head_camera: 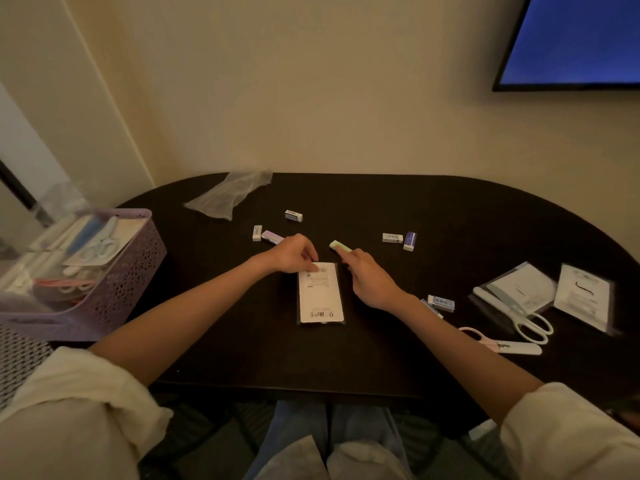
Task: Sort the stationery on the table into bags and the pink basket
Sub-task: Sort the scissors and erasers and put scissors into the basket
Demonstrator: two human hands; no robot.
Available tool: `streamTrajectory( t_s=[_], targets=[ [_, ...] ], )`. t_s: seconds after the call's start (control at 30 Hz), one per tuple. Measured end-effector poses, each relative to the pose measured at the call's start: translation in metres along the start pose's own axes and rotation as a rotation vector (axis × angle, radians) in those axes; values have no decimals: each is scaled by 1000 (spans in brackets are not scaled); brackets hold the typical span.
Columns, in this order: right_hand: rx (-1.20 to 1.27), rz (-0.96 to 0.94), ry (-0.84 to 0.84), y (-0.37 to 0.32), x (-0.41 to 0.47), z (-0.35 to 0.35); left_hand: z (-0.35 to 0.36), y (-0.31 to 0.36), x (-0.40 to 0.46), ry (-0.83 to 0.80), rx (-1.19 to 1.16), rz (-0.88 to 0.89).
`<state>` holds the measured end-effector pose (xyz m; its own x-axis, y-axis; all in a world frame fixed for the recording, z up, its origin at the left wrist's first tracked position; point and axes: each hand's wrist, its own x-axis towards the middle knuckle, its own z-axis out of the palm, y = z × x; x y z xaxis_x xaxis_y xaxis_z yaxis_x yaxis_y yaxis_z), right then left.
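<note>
A flat clear bag with a white label card (321,294) lies in the middle of the dark table (381,358). My left hand (293,253) pinches the bag's far edge. My right hand (369,278) is just right of the bag and holds a pale green eraser (338,245) at its fingertips. Several small erasers lie loose: a lilac one (272,236), white ones (257,233) (293,215) (392,238), a blue one (409,241), and two near my right wrist (441,303). The pink basket (114,282) stands at the left table edge, filled with packed items.
An empty crumpled clear bag (230,195) lies at the back left. On the right lie white-handled scissors (519,311), pink-handled scissors (498,342) and two flat packets (523,287) (583,296). A wall screen (571,39) hangs up right.
</note>
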<state>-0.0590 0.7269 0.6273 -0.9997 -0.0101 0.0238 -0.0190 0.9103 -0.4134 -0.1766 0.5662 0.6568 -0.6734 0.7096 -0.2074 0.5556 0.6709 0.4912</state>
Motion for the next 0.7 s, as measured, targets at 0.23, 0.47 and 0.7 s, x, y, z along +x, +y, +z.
streamTrajectory(
  t_s=[0.23,0.47,0.7],
  targets=[
    [626,196,-16,-13,5,-5,-26,2,-17,176,-298,-33],
    [577,43,27,-41,14,-7,-51,-6,-43,458,-312,13],
    [108,-187,401,-81,39,-10,-78,-28,-87,605,-454,-45]
  ],
)
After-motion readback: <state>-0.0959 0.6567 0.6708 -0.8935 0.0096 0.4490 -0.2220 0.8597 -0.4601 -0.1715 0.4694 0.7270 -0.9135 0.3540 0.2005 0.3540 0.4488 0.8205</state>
